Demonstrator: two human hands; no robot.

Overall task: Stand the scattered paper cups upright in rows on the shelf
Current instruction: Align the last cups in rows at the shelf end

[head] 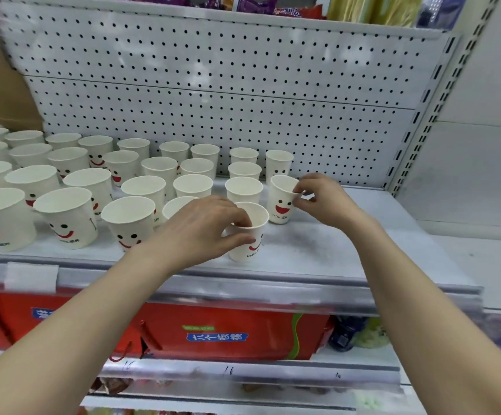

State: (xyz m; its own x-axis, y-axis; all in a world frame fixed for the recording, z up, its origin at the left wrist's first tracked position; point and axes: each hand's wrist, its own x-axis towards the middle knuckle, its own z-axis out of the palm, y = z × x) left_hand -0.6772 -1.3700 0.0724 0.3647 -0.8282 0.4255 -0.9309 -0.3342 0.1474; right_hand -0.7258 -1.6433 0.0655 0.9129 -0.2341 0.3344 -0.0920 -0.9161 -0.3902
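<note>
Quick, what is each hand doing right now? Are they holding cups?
Left hand: closed around the front paper cup, thumb on its side, fingers at its rim.
Right hand: pinching the rim of the tilted paper cup behind it.

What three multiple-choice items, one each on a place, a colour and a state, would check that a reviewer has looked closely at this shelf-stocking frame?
1. Where is the cup held by the left hand?
A. At the front of the shelf, right of the rows
B. On the top shelf
C. Against the pegboard

2. What colour are the smiling mouths printed on the cups?
A. Blue
B. Red
C. Green

3. How does the right hand hold its cup?
A. Palm over the mouth
B. From beneath the base
C. Fingertips pinching the rim

Answers:
1 A: the front cup stands near the edge of the shelf, past the rows.
2 B: the mouth on the right cup is red.
3 C: the fingertips close on its rim, and the cup looks slightly tilted.
</note>
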